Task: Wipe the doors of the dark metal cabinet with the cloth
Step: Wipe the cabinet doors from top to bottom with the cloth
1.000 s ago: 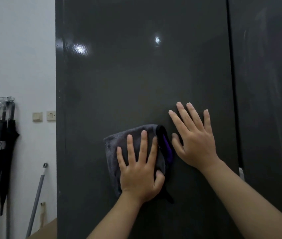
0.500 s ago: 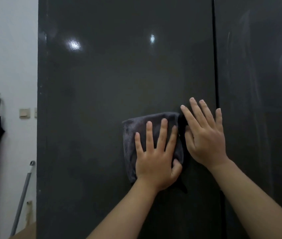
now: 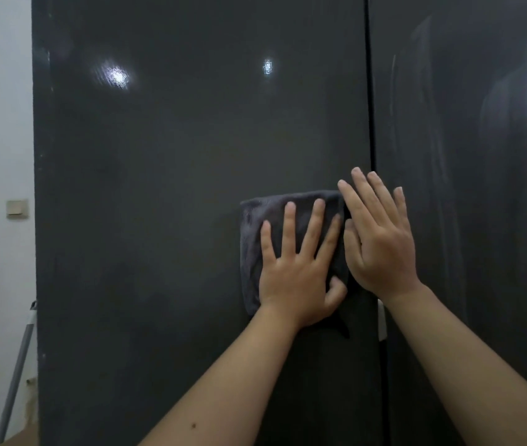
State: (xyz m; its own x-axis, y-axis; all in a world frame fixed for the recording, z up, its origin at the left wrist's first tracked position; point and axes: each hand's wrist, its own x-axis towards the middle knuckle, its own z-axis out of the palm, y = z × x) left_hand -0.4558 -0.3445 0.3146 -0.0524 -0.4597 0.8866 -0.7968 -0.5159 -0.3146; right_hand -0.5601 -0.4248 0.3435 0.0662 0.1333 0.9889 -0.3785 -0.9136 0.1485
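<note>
We see the cloth (image 3: 252, 239) under the flat, spread left hand (image 3: 297, 284) on the cabinet's left door (image 3: 175, 188); it has slid rightward since earlier, nearer the door seam (image 3: 372, 123). The right hand (image 3: 381, 249), fingers straight, now overlaps the cloth's right edge

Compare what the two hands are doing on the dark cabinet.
The left hand lies flat on the folded dark grey cloth, pressing it to the left cabinet door; the right hand lies bare against the metal. The left hand sits wholly on that door; the right hand spans the seam between doors. Both have straight, spread fingers.
</note>
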